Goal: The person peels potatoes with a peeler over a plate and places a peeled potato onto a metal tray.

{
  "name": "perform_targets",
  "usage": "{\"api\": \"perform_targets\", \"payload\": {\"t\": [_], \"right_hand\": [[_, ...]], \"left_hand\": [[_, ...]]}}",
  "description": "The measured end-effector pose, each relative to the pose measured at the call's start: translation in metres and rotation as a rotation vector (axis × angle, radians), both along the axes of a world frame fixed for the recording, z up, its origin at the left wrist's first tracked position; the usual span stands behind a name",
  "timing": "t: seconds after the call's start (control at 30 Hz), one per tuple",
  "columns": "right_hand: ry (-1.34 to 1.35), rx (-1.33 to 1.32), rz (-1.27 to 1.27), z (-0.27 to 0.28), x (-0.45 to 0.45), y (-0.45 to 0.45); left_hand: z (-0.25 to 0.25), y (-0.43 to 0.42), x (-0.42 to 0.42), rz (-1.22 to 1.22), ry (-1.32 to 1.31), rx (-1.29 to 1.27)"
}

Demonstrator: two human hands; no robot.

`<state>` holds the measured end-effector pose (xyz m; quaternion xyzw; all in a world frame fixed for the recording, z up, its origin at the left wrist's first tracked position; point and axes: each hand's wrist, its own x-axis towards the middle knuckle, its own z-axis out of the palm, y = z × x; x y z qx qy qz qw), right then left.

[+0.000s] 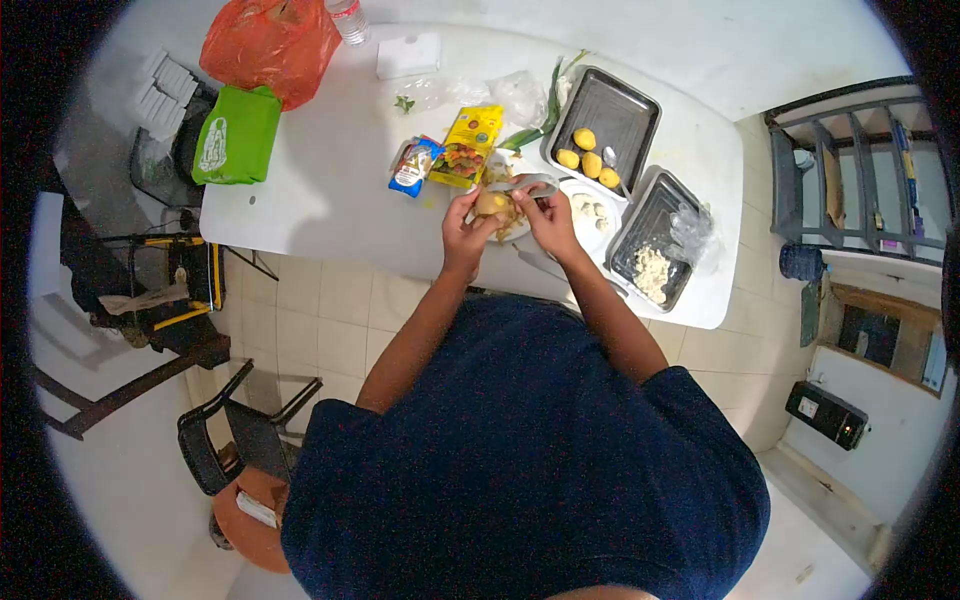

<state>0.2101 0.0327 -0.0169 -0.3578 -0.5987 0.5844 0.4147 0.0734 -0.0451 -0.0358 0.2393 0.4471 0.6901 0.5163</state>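
Note:
My left hand is closed around a partly peeled potato, brown skin still on much of it. In my right hand is a grey peeler, held against the potato's upper side. Below both hands is a plate with potato peels, largely covered by them. A white plate with pale pieces on it lies just right of my right hand. Several peeled yellow potatoes and a spoon rest in a dark baking tray further back.
A second dark tray holds pale crumbled food and a clear plastic bag. Yellow and blue packets lie left of the hands. Green leek-like stalks, a red bag and a green bag are also on the table.

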Motion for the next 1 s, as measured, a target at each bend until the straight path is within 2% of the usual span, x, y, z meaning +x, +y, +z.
{"api": "perform_targets", "payload": {"t": [0.2,0.43,0.53,0.6,0.83,0.93,1.0], "right_hand": [[0.055,0.053,-0.054,0.001,-0.005,-0.006],[-0.130,0.054,-0.053,-0.009,0.000,0.005],[-0.040,0.034,-0.040,-0.004,-0.008,0.006],[-0.072,0.024,-0.059,0.003,-0.002,0.003],[-0.174,-0.023,0.029,0.001,0.000,0.007],[0.042,-0.022,-0.016,-0.002,-0.006,0.009],[0.029,-0.023,-0.025,0.000,-0.002,0.012]], "left_hand": [[-0.003,0.002,0.000,-0.017,-0.088,-0.020],[0.004,0.002,0.002,-0.115,-0.088,-0.085],[0.007,0.000,0.003,-0.067,-0.136,-0.119],[0.010,0.003,0.000,0.003,-0.156,-0.156],[0.009,-0.003,0.004,-0.126,-0.148,-0.098],[0.005,-0.010,0.009,-0.113,-0.140,-0.121],[-0.003,-0.008,0.005,-0.041,-0.181,-0.132]]}}
